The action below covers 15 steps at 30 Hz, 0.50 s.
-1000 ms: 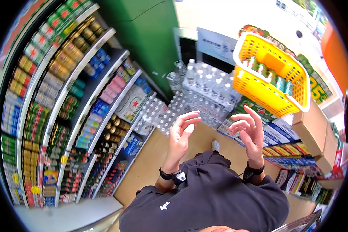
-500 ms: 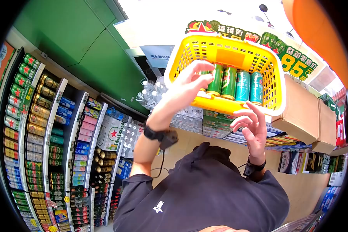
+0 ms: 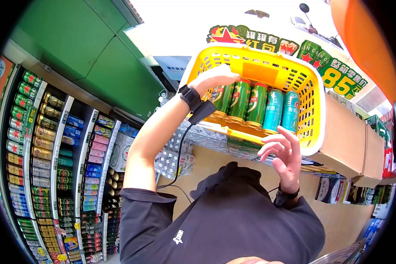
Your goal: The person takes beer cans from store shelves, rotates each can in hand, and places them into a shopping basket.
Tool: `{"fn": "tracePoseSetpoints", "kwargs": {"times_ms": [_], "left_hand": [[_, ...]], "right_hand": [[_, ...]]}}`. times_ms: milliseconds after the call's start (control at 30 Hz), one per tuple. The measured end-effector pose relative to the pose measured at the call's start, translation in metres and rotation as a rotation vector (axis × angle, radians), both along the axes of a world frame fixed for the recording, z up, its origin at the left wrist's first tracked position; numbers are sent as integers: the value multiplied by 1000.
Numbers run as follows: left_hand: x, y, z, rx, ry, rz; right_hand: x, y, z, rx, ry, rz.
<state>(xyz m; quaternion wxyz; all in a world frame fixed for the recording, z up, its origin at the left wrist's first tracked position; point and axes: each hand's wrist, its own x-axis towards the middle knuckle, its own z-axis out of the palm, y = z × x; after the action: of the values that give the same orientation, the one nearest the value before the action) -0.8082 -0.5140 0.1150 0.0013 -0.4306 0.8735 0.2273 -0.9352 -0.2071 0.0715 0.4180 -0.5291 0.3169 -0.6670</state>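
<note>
My left hand (image 3: pixel 214 77) reaches over the left part of a yellow plastic basket (image 3: pixel 311 105), its fingers stretched out above the can tops; its underside is hidden. Beneath and beside it, several green beer cans (image 3: pixel 256 105) with red upper rims lean in a row. To their right are two turquoise beer cans, one (image 3: pixel 273 111) next to the other (image 3: pixel 290 111). A bluish patch shows left of the green cans, too covered to name. My right hand (image 3: pixel 285 154) is by the near rim, fingers apart and loosely bent, holding nothing.
Shelves of drink cans (image 3: pixel 42 154) line the left side, below a green panel (image 3: pixel 70 57). Cardboard boxes (image 3: pixel 345 141) stand right of the basket. Promotional signs (image 3: pixel 339 81) rise behind it. A cable (image 3: pixel 178 163) hangs from my left wrist device.
My left hand has straightened its bent fingers and shifted slightly left, showing more of the green cans. The basket appears a little lower and larger in view. My right hand has barely moved.
</note>
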Motion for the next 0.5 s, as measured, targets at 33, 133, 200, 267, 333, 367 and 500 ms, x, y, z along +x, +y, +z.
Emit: {"fn": "tracePoseSetpoints", "kwargs": {"times_ms": [33, 133, 200, 267, 333, 367, 500], "left_hand": [[-1, -7, -5, 39, -44, -40], [0, -29, -16, 203, -68, -53], [2, -37, -22, 325, -46, -25], [3, -34, -19, 395, -73, 66], [3, -21, -16, 411, -101, 67], [2, -16, -14, 430, -129, 68], [4, -26, -41, 498, -189, 90]], "right_hand": [[0, 0, 0, -2, -3, 10], [-2, -1, -2, 2, -19, 33], [-3, -1, -2, -12, -16, 54], [-4, -1, -2, -14, -16, 69], [-6, -2, -3, -22, -16, 82], [-7, -2, -3, -27, -11, 94], [-9, -3, -5, -35, -6, 120]]}}
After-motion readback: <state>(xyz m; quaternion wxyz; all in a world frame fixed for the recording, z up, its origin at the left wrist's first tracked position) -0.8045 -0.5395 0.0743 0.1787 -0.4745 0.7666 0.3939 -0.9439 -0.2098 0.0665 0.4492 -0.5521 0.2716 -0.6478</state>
